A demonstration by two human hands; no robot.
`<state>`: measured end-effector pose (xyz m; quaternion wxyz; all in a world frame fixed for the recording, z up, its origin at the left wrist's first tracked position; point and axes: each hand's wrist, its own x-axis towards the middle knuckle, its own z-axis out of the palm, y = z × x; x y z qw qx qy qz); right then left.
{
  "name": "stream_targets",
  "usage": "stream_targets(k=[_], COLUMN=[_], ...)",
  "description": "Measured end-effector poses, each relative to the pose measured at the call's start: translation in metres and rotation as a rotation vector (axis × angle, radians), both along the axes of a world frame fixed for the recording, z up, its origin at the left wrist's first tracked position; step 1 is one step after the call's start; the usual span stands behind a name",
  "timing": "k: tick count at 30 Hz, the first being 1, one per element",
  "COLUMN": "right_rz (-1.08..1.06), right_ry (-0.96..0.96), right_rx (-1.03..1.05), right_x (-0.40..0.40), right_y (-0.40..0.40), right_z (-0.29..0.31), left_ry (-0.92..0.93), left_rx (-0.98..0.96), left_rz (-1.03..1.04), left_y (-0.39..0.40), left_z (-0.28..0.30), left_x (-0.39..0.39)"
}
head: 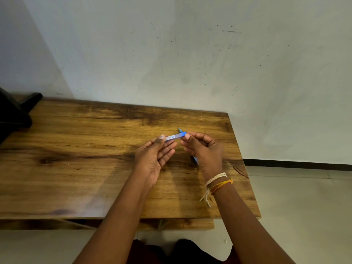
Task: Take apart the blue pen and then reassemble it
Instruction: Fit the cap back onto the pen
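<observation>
Two forearms of yours reach up from the bottom edge over the table point(80, 168), and threads point(217, 181), white and orange, circle your right wrist with loose ends hanging. Your left hand point(152, 159) is mostly spread, palm turned inward, with its thumb and forefinger pinching the left end of the pen barrel point(175, 136). Your right hand point(202, 149) is curled, its thumb and fingertips gripping the barrel's blue right end, and a second blue piece point(195, 159) sticks out below that palm, mostly hidden by it. The barrel is held just above the tabletop, long axis running left to right and rising slightly rightward. A pale label on the barrel carries print too small to read. Just beyond your right fingertips a small dark pointed part point(179, 128) shows; what it is cannot be told. At the far left a black object point(15, 111) sits on the table against the marked wall point(190, 54).
</observation>
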<state>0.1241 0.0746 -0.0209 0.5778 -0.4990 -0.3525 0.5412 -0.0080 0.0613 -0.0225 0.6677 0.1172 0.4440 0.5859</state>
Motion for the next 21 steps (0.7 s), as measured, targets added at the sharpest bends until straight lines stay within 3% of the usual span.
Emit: stream_targets(k=[16, 18, 21], right_rz=[-0.016, -0.025, -0.027], right_ry=[-0.139, -0.145, -0.276], right_rx=[0.048, 0.032, 0.042], right_x=[0.0027, 0.0015, -0.0007], right_y=[0.0040, 0.0037, 0.0031], right_z=[-0.0071, -0.0067, -0.0092], left_ry=[0.293, 0.423, 0.806], left_rx=[-0.007, -0.004, 0.034], left_rz=[-0.118, -0.159, -0.190], left_y=[-0.0020, -0.0017, -0.0016], left_z=[0.0001, -0.0013, -0.0069], left_x=[0.0038, 0.0051, 0.0097])
